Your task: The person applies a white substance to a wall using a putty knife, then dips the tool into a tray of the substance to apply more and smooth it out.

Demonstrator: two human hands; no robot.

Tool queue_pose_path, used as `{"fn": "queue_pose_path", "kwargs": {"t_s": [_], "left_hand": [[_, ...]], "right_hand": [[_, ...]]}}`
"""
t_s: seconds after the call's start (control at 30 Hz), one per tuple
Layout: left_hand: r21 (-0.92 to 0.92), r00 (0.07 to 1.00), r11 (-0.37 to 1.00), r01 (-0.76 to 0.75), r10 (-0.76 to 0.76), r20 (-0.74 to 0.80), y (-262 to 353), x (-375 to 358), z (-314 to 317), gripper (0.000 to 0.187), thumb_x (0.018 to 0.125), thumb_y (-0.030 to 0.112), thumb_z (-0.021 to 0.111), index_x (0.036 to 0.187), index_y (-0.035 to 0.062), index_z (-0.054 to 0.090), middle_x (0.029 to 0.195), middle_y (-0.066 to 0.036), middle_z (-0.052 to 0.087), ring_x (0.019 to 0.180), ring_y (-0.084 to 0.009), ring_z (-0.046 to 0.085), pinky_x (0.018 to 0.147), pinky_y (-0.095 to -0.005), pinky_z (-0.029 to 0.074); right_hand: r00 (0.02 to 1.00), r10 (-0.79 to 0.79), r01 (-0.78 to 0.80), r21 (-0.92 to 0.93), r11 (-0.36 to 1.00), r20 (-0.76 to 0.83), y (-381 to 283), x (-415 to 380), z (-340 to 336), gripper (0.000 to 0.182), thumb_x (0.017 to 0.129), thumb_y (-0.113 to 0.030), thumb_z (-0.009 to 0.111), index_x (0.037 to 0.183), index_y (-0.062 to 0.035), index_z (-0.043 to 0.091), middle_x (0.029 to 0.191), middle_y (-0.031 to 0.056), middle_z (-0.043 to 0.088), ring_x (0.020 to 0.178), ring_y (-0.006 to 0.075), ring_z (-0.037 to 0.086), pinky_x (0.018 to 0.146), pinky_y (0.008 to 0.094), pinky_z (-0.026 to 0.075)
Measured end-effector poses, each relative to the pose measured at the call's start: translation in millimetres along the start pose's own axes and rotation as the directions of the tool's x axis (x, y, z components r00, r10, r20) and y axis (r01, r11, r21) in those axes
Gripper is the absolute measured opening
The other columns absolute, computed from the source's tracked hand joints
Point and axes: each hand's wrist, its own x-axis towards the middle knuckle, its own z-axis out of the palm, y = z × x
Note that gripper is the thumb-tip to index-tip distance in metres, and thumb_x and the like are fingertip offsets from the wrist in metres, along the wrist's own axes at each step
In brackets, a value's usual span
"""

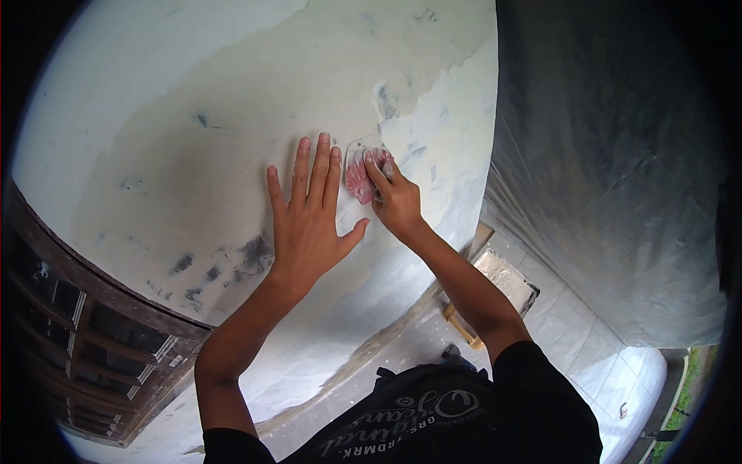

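Note:
My left hand (304, 232) lies flat against the wall (224, 155), fingers spread and holding nothing. Just to its right, my right hand (398, 203) grips a red putty scraper (359, 182) smeared with white, pressed to the wall surface. Part of the scraper is hidden behind my fingers. A wide beige patch with a ragged edge covers much of the pale wall. Dark scuffs show through below and left of my left hand, and smaller ones lie right of the scraper.
A translucent plastic sheet (603, 170) hangs along the right side. Below it on the tiled floor (568, 340) stands a whitish, putty-stained tray or box (506, 280), beside a yellowish wooden piece (462, 326). Brown window frames (116, 336) border the wall at lower left.

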Motion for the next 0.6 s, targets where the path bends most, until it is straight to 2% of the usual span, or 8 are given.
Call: {"fn": "queue_pose_path", "kwargs": {"t_s": [0.03,0.1,0.17,0.23,0.3,0.43,0.47,0.6], "left_hand": [[0.002,1.0,1.0,0.004,-0.004,0.002,0,-2,0,0.1,0.076,0.054,0.067,0.148,-0.0018,0.027,0.159,-0.017,0.016,0.148,-0.0348,0.011,0.109,-0.0682,0.011],[0.002,1.0,1.0,0.005,-0.005,0.007,-2,-4,0,0.101,0.075,0.054,0.067,0.148,-0.002,0.027,0.159,-0.017,0.015,0.148,-0.035,0.011,0.109,-0.0681,0.011],[0.003,1.0,1.0,0.004,-0.004,0.009,-3,-5,2,0.101,0.076,0.054,0.067,0.149,-0.0021,0.027,0.159,-0.017,0.015,0.148,-0.035,0.011,0.109,-0.0684,0.011],[0.0,1.0,1.0,0.001,-0.001,0.008,-2,-5,4,0.101,0.076,0.054,0.067,0.149,-0.0021,0.026,0.159,-0.017,0.014,0.148,-0.035,0.01,0.109,-0.0686,0.01],[-0.015,1.0,1.0,-0.008,0.008,-0.004,-1,-3,5,0.1,0.077,0.054,0.066,0.149,-0.002,0.026,0.159,-0.017,0.014,0.148,-0.0349,0.01,0.109,-0.0693,0.01],[-0.031,1.0,0.999,-0.017,0.017,-0.014,7,3,4,0.1,0.077,0.054,0.067,0.149,-0.0017,0.026,0.16,-0.017,0.013,0.148,-0.0347,0.009,0.109,-0.0696,0.009],[-0.045,1.0,0.999,-0.02,0.019,-0.019,9,5,5,0.1,0.076,0.053,0.067,0.149,-0.0015,0.026,0.16,-0.017,0.013,0.148,-0.0346,0.009,0.109,-0.0695,0.009],[-0.078,0.999,0.997,-0.028,0.026,-0.028,17,9,5,0.101,0.075,0.052,0.069,0.149,-0.0011,0.026,0.16,-0.017,0.013,0.148,-0.0346,0.008,0.109,-0.0695,0.009]], "right_hand": [[1.0,-0.002,0.002,0.004,1.0,0.002,0,-10,-6,0.076,0.061,0.003,0.073,0.133,-0.0135,0.056,0.107,0.0187,0.06,0.076,0.0309,0.065,0.064,0.0359,0.055],[0.98,0.188,-0.198,0.258,0.946,0.062,3,-25,-18,0.066,0.066,0.005,0.07,0.129,-0.0104,0.06,0.096,0.0159,0.059,0.074,0.0288,0.064,0.064,0.0328,0.053],[0.95,0.309,-0.305,0.359,0.882,0.046,6,-22,-38,0.052,0.072,0.009,0.062,0.124,-0.0017,0.062,0.085,0.0106,0.057,0.068,0.0194,0.058,0.06,0.028,0.048],[0.761,0.601,-0.574,0.685,0.449,0.245,11,-12,-50,0.023,0.077,0.008,0.055,0.097,0.0034,0.065,0.075,0.0037,0.056,0.062,0.0107,0.051,0.053,0.0293,0.043],[0.688,0.537,-0.666,0.718,0.201,0.488,19,5,-82,0.012,0.079,0.004,0.055,0.089,0.0012,0.061,0.075,0.0022,0.058,0.063,0.0103,0.052,0.053,0.029,0.043],[0.674,0.516,-0.674,0.725,0.139,0.528,36,14,-104,0.02,0.082,0.004,0.059,0.102,0.0021,0.062,0.088,0.0079,0.066,0.072,0.0141,0.06,0.057,0.0291,0.048],[0.661,0.515,-0.699,0.697,0.158,0.546,40,14,-108,0.024,0.083,0.004,0.06,0.107,0.003,0.062,0.097,0.0121,0.068,0.078,0.0176,0.064,0.063,0.0329,0.054],[0.668,0.53,-0.681,0.715,0.155,0.522,34,22,-128,0.027,0.082,0.006,0.056,0.108,0.0084,0.06,0.098,0.0135,0.066,0.081,0.0196,0.065,0.073,0.0368,0.059]]}}
